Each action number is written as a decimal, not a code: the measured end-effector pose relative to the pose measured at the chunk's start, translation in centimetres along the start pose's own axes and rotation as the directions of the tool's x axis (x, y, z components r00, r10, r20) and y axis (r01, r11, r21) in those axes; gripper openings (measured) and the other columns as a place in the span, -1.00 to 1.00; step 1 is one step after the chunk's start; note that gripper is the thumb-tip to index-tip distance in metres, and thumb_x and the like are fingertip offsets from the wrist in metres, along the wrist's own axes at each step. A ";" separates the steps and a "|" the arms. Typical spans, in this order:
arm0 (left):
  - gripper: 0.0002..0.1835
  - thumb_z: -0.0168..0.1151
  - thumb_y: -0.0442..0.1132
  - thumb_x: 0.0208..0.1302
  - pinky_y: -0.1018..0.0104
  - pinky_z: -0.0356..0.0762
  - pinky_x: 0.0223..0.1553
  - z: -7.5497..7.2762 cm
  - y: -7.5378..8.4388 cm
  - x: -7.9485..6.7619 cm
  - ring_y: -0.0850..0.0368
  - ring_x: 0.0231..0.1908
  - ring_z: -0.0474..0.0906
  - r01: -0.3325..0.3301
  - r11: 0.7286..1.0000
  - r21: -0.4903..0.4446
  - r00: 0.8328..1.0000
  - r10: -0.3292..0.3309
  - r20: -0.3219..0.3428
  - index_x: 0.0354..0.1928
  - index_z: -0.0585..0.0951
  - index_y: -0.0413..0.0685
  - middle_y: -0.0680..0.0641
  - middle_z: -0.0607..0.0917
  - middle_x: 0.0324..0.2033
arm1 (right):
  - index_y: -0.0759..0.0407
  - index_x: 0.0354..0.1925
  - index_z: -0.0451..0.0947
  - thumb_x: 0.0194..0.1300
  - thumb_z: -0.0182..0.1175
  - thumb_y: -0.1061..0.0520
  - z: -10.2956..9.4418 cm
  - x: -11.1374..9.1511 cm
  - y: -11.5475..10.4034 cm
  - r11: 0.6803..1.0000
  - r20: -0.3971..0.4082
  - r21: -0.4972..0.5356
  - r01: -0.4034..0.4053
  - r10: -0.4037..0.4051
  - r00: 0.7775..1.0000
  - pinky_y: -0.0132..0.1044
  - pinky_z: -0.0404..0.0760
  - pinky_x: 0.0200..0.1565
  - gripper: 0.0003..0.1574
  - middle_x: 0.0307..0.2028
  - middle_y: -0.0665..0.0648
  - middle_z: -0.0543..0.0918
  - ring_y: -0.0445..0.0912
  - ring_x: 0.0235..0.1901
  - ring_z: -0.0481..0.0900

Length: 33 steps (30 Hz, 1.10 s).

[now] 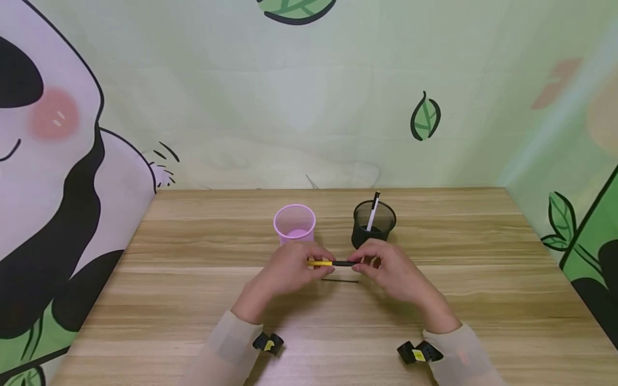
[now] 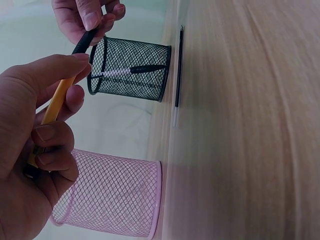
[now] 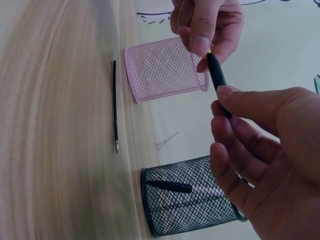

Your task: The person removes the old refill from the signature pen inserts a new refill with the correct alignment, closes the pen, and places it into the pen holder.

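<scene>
Both hands hold one pen (image 1: pixel 322 263) level above the table, its barrel yellow and its grip end black. My left hand (image 1: pixel 292 266) grips the yellow barrel (image 2: pixel 58 100), fingers curled round it. The black grip section (image 3: pixel 216 72) is pinched between thumb and fingers of my right hand (image 1: pixel 393 271). Below the pen, a thin black ink refill (image 1: pixel 340 280) lies on the tabletop; its metal tip (image 3: pixel 117 146) points toward the right-hand side. Whether the two pen parts are fully joined, I cannot tell.
A pink mesh pen cup (image 1: pixel 294 222) stands behind my left hand. To its right, behind my right hand, is a black mesh pen cup (image 1: pixel 359 236) with a white-and-black pen (image 1: pixel 373 213) leaning in it. The wooden table (image 1: pixel 193 300) meets a printed cloth backdrop (image 1: pixel 232 118).
</scene>
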<state>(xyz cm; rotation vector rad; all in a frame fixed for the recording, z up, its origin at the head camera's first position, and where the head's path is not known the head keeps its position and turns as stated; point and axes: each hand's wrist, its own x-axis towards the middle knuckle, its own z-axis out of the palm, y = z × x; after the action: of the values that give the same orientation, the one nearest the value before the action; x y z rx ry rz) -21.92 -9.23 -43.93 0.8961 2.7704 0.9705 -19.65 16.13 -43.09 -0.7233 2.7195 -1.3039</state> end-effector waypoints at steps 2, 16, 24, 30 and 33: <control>-0.84 0.44 -0.03 0.33 0.37 0.60 -0.19 0.0 0.0 0.0 0.38 -0.26 0.65 -0.002 1.000 0.000 1.000 0.002 -0.002 -0.09 0.80 0.26 0.27 0.79 -0.26 | -0.03 -0.15 0.78 0.32 0.41 0.22 0.0 0.0 0.0 1.000 -0.002 0.003 0.005 -0.005 1.000 -0.34 0.60 -0.26 -0.82 -0.29 -0.11 0.68 -0.22 -0.30 0.58; -0.84 0.42 -0.01 0.35 0.38 0.58 -0.23 -0.1 0.3 -0.1 0.38 -0.30 0.64 -0.023 1.000 0.001 1.000 0.023 -0.008 -0.08 0.80 0.25 0.25 0.79 -0.28 | -0.04 -0.14 0.78 0.31 0.42 0.22 0.0 0.1 0.2 1.000 -0.003 0.005 0.006 -0.006 1.000 -0.35 0.59 -0.26 -0.81 -0.30 -0.12 0.67 -0.22 -0.31 0.58; -0.83 0.41 -0.02 0.36 0.39 0.57 -0.26 -0.2 0.4 0.0 0.39 -0.32 0.63 -0.016 1.000 0.005 1.000 0.016 -0.002 -0.07 0.80 0.23 0.24 0.80 -0.27 | -0.05 -0.15 0.79 0.31 0.42 0.22 0.0 0.2 -0.1 1.000 -0.004 0.010 0.010 -0.010 1.000 -0.34 0.59 -0.27 -0.81 -0.31 -0.11 0.67 -0.20 -0.31 0.58; -0.83 0.41 -0.01 0.36 0.39 0.56 -0.29 -0.2 0.5 0.0 0.41 -0.36 0.61 -0.012 1.000 0.007 1.000 0.012 -0.004 -0.07 0.80 0.22 0.24 0.80 -0.30 | -0.06 -0.14 0.79 0.33 0.41 0.21 0.0 0.2 -0.1 1.000 0.000 0.014 -0.014 0.014 1.000 -0.34 0.58 -0.26 -0.82 -0.31 -0.11 0.67 -0.19 -0.31 0.57; -0.84 0.40 -0.02 0.37 0.40 0.55 -0.30 -0.1 0.4 0.0 0.41 -0.37 0.60 -0.009 1.000 0.002 1.000 0.009 0.001 -0.08 0.80 0.22 0.25 0.80 -0.31 | -0.06 -0.14 0.78 0.33 0.41 0.20 0.0 0.2 -0.1 1.000 0.001 0.018 -0.020 0.020 1.000 -0.34 0.59 -0.26 -0.82 -0.31 -0.11 0.67 -0.18 -0.31 0.58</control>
<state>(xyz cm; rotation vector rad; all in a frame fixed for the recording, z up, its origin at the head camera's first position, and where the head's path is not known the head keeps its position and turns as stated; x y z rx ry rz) -21.74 -9.05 -43.61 0.9101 2.7699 0.9685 -19.76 15.96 -43.02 -0.6930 2.7030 -1.3219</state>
